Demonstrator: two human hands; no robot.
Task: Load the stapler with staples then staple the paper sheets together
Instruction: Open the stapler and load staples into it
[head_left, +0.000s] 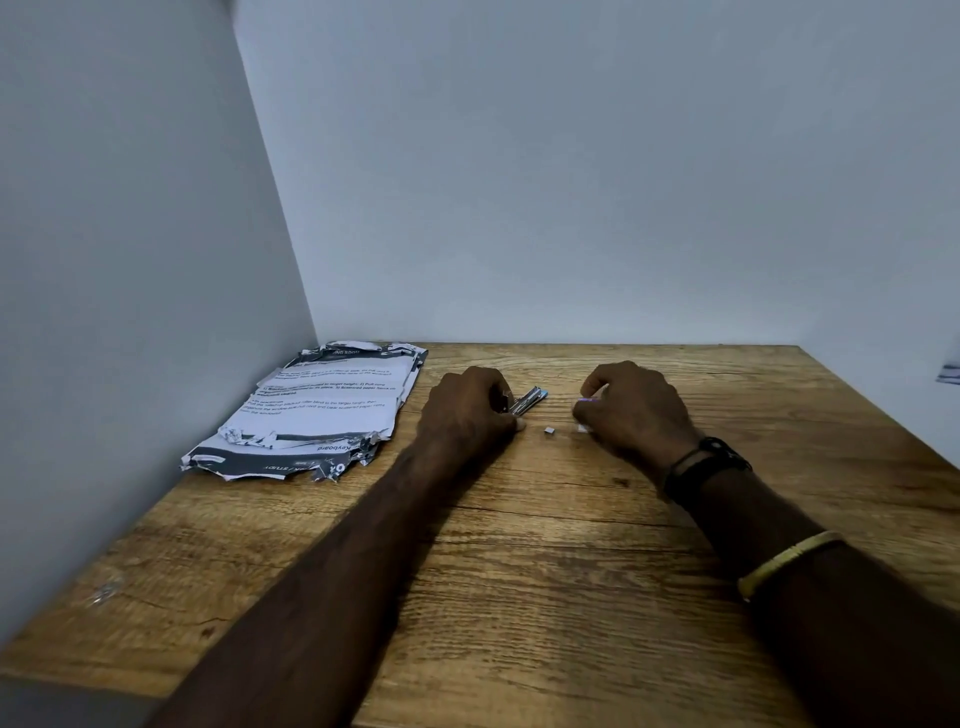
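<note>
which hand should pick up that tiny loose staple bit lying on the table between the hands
Right, probably. The small grey staple piece lies on the wooden table just beside the right hand, which holds only something small and white. The left hand is closed around the silver metal stapler.

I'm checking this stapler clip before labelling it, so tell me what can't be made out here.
Head view only:
- Stapler: mostly hidden under the left hand; open or loaded, cannot tell.
- Small white thing in the right hand: covered by the fingers.
- Tiny metal piece on the table: too small to identify.
- Paper sheets: print too small to read.
</note>
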